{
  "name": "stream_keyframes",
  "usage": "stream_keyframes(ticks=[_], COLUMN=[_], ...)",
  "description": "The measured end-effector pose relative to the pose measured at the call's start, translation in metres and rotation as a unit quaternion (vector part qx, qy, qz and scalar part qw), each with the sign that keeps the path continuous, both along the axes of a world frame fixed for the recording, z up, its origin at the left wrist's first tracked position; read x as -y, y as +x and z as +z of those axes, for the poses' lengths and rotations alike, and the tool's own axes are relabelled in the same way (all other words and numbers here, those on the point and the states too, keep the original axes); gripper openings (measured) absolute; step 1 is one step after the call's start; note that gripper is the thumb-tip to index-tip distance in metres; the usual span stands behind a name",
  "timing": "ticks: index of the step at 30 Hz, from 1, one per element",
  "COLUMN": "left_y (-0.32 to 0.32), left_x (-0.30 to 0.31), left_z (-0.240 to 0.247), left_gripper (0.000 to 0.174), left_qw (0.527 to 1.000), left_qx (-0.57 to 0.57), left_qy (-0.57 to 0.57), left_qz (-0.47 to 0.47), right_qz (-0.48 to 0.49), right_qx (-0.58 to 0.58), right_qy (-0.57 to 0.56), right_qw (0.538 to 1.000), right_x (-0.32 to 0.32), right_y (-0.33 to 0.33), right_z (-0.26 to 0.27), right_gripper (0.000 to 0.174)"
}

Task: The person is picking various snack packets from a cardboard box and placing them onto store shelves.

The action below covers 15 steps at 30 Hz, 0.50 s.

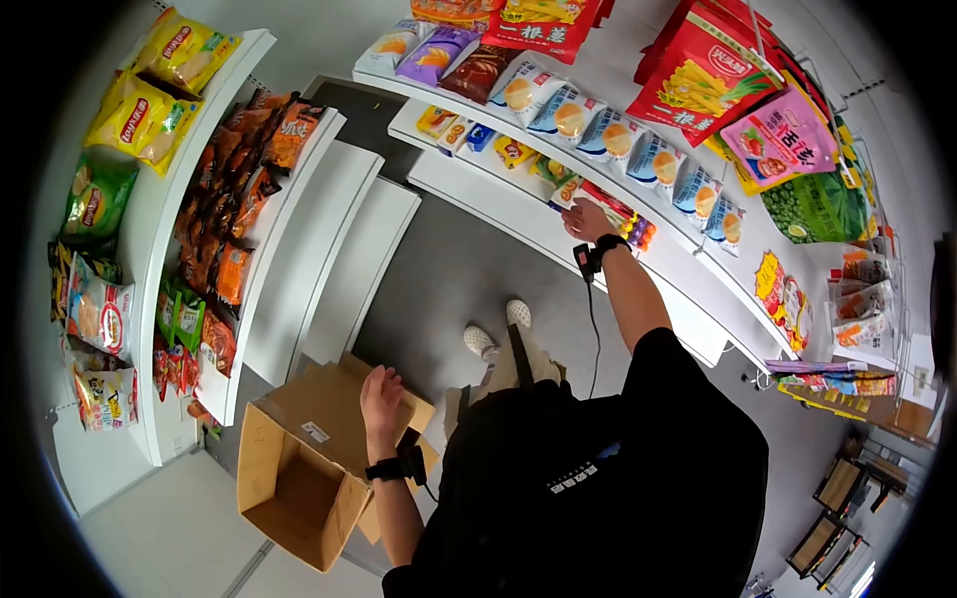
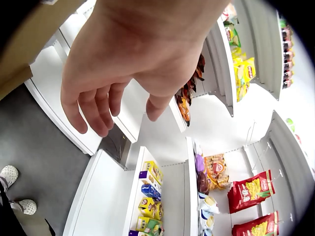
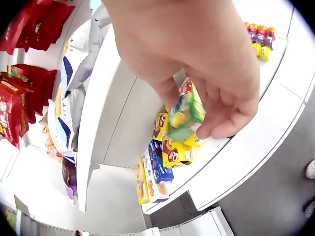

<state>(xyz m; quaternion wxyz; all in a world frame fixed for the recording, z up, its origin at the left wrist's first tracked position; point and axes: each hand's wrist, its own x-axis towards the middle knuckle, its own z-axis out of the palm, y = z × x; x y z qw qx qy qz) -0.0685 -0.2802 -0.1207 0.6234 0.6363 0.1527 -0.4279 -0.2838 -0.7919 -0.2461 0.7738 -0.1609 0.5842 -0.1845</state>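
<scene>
In the right wrist view my right hand [image 3: 197, 59] pinches a small green-and-yellow snack box [image 3: 184, 120] between thumb and fingers, over the lower white shelf. Right beside it stand yellow snack boxes [image 3: 177, 155], then a blue box [image 3: 160, 164] and a white-and-yellow pair. From the head view, my right hand [image 1: 590, 219] reaches under the shelf of blue-and-white bags. My left hand [image 1: 381, 401] hangs beside a cardboard box [image 1: 257, 458] on the floor. Its fingers are loosely bent with nothing in them, as the left wrist view shows of the left hand [image 2: 133, 59].
Curved white shelves stand at left and right. Yellow chip bags [image 1: 140, 120] and brown-orange bags [image 1: 214, 189] fill the left unit. Blue-and-white bags [image 1: 568, 115] line the shelf edge above my right hand. Small colourful candy containers [image 3: 258, 37] sit farther along the lower shelf.
</scene>
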Motion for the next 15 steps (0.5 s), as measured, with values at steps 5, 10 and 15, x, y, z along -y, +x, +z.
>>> stream_keyframes(ticks=[5,10,15], left_y=[-0.015,-0.032,-0.045], left_x=[0.001,0.029,0.035], left_z=[0.000,-0.004,0.020], left_gripper=[0.046,0.041,0.028], left_qw=[0.996,0.991,0.989], left_qx=[-0.019,0.000,0.062], left_qy=[-0.031,-0.070,-0.021], left_qz=[0.076,0.118,0.133], right_qz=[0.090,0.190,0.256], right_qx=[0.066,0.118,0.193], right_qy=[0.050,0.067,0.133], right_qw=[0.992,0.972,0.938], right_x=[-0.030,-0.080,-0.087], right_y=[-0.002,0.021,0.070], right_z=[-0.032,-0.038,-0.015], right_gripper=[0.022,0.020,0.024])
